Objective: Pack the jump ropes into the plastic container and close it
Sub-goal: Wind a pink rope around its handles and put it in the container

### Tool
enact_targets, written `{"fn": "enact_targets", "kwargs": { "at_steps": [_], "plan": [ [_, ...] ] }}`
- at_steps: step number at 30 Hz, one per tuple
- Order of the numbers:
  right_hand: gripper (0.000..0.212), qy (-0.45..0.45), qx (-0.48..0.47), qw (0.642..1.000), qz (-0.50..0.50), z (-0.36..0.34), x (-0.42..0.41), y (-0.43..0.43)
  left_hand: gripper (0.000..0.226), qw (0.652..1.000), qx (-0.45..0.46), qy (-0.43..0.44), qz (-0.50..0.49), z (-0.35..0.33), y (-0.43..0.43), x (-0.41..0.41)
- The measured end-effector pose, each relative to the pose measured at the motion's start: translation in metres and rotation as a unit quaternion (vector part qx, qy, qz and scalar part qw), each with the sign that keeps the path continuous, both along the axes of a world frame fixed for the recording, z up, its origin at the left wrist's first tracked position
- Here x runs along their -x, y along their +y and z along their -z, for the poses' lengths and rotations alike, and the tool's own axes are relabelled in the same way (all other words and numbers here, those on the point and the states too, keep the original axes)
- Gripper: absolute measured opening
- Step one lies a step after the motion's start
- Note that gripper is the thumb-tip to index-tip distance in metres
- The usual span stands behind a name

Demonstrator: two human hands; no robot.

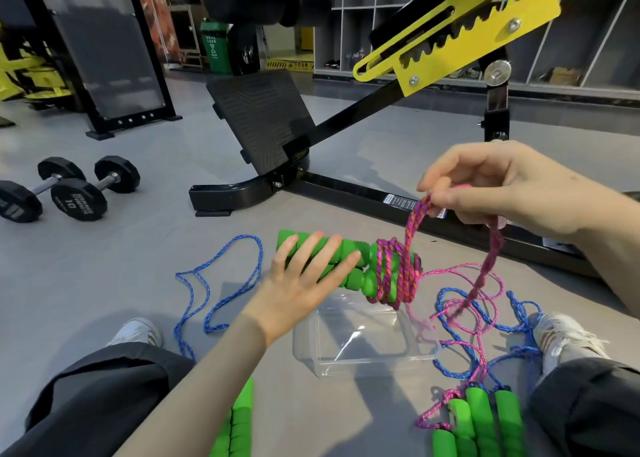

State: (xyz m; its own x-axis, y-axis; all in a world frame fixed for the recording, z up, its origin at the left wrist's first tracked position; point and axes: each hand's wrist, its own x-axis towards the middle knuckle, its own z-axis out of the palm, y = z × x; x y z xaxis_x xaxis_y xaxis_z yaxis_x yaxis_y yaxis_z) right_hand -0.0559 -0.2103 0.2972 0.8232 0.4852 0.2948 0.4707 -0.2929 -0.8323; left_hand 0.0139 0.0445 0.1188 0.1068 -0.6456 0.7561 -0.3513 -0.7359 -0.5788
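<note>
My left hand (304,280) grips a pair of green foam handles (353,266) held above the floor, with pink-and-orange rope (398,273) coiled around their right end. My right hand (498,186) pinches the free end of that pink rope, lifted up and to the right of the coil. The clear plastic container (360,342) lies open on the floor just below the handles, with nothing in it. Loose blue rope (214,283) trails on the left. Tangled blue and pink ropes (478,321) lie on the right, leading to more green handles (481,422) at the bottom.
Another green handle (239,425) lies by my left forearm. A black weight bench frame (346,186) with a yellow bracket (460,30) crosses behind my hands. Two dumbbells (69,190) rest at far left. My shoes (138,332) and knees flank the container.
</note>
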Motion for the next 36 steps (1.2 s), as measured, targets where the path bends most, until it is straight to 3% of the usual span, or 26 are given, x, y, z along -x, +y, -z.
{"fn": "enact_targets", "kwargs": {
  "at_steps": [2,11,17,21,23,25,29,33,36],
  "plan": [
    [0.007,0.001,-0.052,0.997,0.052,0.01,-0.007,-0.001,0.053,0.999,0.0,-0.009,0.031,-0.001,-0.006,0.003],
    [0.009,0.08,-0.156,0.967,0.186,0.069,-0.026,-0.009,0.046,0.991,0.082,-0.009,0.104,-0.01,-0.028,0.01],
    [0.03,0.123,-0.074,0.96,0.241,0.114,-0.006,0.026,0.046,0.986,0.145,0.032,0.072,-0.015,-0.032,0.012],
    [0.039,0.199,-0.187,0.934,0.231,0.131,0.0,0.057,0.052,0.98,0.189,0.054,0.032,-0.015,-0.03,0.009],
    [0.044,0.206,-0.193,0.928,0.242,0.14,0.004,0.07,0.056,0.975,0.215,0.063,0.006,-0.019,-0.026,0.005],
    [0.038,0.196,-0.147,0.944,0.222,0.15,0.012,0.081,0.055,0.973,0.218,0.07,-0.021,-0.025,-0.022,0.002],
    [0.022,0.128,0.042,0.98,0.144,0.139,0.025,0.097,0.057,0.978,0.183,0.076,-0.066,-0.023,-0.012,-0.003],
    [0.024,0.112,0.203,0.969,0.079,0.096,0.022,0.089,0.064,0.982,0.13,0.072,-0.113,-0.005,0.0,-0.006],
    [0.025,0.122,0.257,0.957,0.052,0.062,0.017,0.073,0.069,0.981,0.101,0.087,-0.143,0.001,0.007,-0.006]
  ]
}}
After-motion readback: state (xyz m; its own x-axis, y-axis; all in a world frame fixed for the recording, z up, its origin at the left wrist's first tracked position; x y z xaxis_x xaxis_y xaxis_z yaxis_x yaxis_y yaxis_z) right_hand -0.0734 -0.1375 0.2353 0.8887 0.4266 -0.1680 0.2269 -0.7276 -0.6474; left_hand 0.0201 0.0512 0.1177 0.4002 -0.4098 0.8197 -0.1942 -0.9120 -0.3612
